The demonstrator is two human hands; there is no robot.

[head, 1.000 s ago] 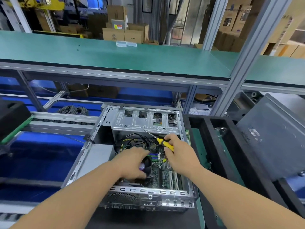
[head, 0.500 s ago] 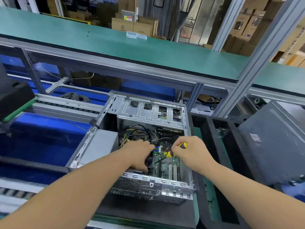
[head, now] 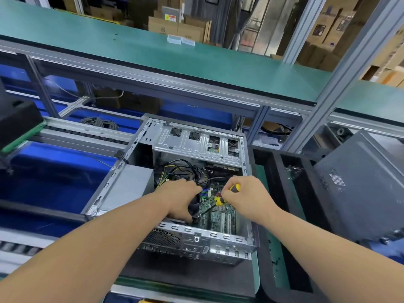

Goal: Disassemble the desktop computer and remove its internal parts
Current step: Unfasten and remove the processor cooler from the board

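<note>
Your two bare arms are reaching down into the open grey metal computer case, which is lying on its side on the dark mat right in front of you. Its long side is running away from you, with the back panel full of slots nearest you and the silver drive cage at the far end.

Your left hand is resting on the dark round fan inside the case, with its fingers curled down over it. Your right hand is gripping the yellow and black screwdriver, fingers wrapped tight around the handle. The screwdriver is slanting: its handle end is pointing up and to the right, and its thin dark shaft is pointing down and to the left, onto the green circuit board.

Black and yellow wires are bunching up just past your left hand.

To your right, a flat grey metal side panel is leaning in a black tray.

Farther away, a long green workbench is running across, with brown cardboard boxes behind it.
</note>
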